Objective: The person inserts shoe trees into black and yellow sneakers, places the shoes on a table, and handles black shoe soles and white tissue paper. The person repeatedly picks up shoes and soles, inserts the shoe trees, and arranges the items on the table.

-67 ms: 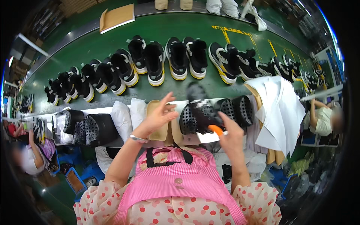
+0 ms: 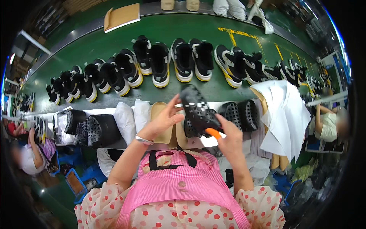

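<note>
A black perforated plastic shoe insert [image 2: 198,108], shaped like a shoe's front, is held tilted over the near edge of the bench, gripped by my right hand [image 2: 231,138]. Something small and orange [image 2: 213,133] shows at that hand's fingers; I cannot make out whether it is worn or held. My left hand [image 2: 166,120] is beside the insert's left side with its fingers apart, close to it or just touching. More black perforated inserts [image 2: 230,113] stand behind my right hand. Below my left hand lie beige insole-like pieces [image 2: 159,110].
Black sneakers [image 2: 159,63] with white and yellow soles line the green bench [image 2: 190,23]. White stuffed packets [image 2: 142,113] and a black bin-like holder [image 2: 108,130] are at left. White paper sheets [image 2: 284,112] hang at right. Other people sit at both sides.
My right hand has brought the black insert left and slightly down, toward my left hand. My left hand has shifted a little right, so the two are closer together.
</note>
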Action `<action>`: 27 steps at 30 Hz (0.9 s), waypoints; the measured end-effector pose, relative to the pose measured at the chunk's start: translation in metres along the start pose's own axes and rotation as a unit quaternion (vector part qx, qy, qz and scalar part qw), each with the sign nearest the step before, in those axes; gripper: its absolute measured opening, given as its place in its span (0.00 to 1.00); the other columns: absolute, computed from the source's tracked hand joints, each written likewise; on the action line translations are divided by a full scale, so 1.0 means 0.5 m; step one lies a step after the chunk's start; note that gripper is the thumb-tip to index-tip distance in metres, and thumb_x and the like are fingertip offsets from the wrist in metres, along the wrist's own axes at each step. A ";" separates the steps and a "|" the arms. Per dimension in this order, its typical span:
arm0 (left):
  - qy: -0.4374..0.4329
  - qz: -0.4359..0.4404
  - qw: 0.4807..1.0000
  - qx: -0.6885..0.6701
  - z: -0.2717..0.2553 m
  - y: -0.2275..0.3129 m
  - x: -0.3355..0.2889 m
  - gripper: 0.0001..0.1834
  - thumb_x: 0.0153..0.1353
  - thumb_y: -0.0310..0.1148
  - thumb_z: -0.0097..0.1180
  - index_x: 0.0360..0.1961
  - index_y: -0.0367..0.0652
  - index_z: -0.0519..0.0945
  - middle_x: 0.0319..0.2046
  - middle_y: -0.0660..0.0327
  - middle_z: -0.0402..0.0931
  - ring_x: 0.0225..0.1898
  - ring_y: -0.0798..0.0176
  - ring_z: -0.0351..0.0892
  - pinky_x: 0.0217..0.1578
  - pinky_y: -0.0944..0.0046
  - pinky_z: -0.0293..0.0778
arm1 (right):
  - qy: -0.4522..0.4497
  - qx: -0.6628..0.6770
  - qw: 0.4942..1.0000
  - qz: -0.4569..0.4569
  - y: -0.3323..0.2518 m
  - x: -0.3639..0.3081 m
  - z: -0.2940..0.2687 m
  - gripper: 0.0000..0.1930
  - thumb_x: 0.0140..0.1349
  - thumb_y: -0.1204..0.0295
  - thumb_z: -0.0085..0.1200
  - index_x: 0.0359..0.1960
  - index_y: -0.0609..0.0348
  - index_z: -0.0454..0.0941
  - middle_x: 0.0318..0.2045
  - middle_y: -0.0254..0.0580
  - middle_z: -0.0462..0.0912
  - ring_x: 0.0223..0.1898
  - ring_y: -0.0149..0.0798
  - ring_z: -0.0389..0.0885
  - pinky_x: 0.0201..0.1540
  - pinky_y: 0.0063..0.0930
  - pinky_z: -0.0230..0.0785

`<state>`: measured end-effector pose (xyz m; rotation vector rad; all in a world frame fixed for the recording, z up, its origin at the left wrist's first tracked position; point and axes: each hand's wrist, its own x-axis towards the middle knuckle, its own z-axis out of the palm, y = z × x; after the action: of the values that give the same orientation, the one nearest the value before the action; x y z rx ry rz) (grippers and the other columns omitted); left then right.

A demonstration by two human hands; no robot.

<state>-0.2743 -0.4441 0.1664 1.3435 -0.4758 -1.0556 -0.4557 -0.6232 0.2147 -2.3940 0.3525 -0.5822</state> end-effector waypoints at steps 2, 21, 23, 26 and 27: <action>-0.047 0.040 0.994 -0.092 -0.015 -0.007 0.004 0.47 0.60 0.51 0.60 0.72 0.43 0.50 0.66 0.56 0.60 0.65 0.58 0.63 0.63 0.59 0.61 | -0.048 0.045 0.997 -0.028 -0.045 0.040 0.031 0.27 0.48 0.72 0.68 0.51 0.64 0.75 0.36 0.51 0.81 0.36 0.51 0.81 0.38 0.38 0.73; 0.230 0.091 0.949 0.193 -0.367 0.000 0.017 0.31 0.63 0.47 0.58 0.59 0.36 0.69 0.57 0.57 0.68 0.54 0.63 0.72 0.53 0.62 0.72 | -0.212 -0.004 0.977 -0.016 -0.125 0.374 0.372 0.14 0.52 0.67 0.63 0.27 0.65 0.73 0.18 0.53 0.79 0.21 0.55 0.79 0.24 0.42 0.70; 0.302 0.157 0.865 0.370 -0.424 -0.045 0.053 0.31 0.60 0.38 0.60 0.61 0.35 0.66 0.59 0.51 0.65 0.55 0.54 0.72 0.53 0.58 0.72 | -0.255 -0.025 0.966 -0.021 -0.114 0.454 0.409 0.14 0.51 0.65 0.62 0.25 0.66 0.75 0.18 0.54 0.79 0.20 0.54 0.79 0.25 0.41 0.71; 0.295 0.117 0.831 0.457 -0.467 -0.050 0.091 0.27 0.57 0.33 0.60 0.57 0.35 0.69 0.55 0.49 0.68 0.54 0.46 0.71 0.52 0.55 0.72 | -0.397 0.003 0.912 0.103 -0.144 0.574 0.459 0.14 0.48 0.65 0.59 0.25 0.67 0.80 0.21 0.57 0.80 0.22 0.52 0.80 0.29 0.37 0.74; 0.280 0.088 0.840 0.457 -0.476 -0.049 0.102 0.25 0.56 0.31 0.60 0.55 0.35 0.71 0.54 0.48 0.69 0.54 0.44 0.71 0.51 0.55 0.72 | -0.419 -0.072 0.903 0.061 -0.157 0.611 0.477 0.15 0.47 0.64 0.58 0.27 0.67 0.82 0.24 0.58 0.82 0.27 0.51 0.83 0.34 0.36 0.76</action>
<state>-0.0663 -0.3524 0.0760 2.3007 -0.6697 -0.1865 -0.0664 -0.5566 0.1966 -2.4781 0.1561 0.5631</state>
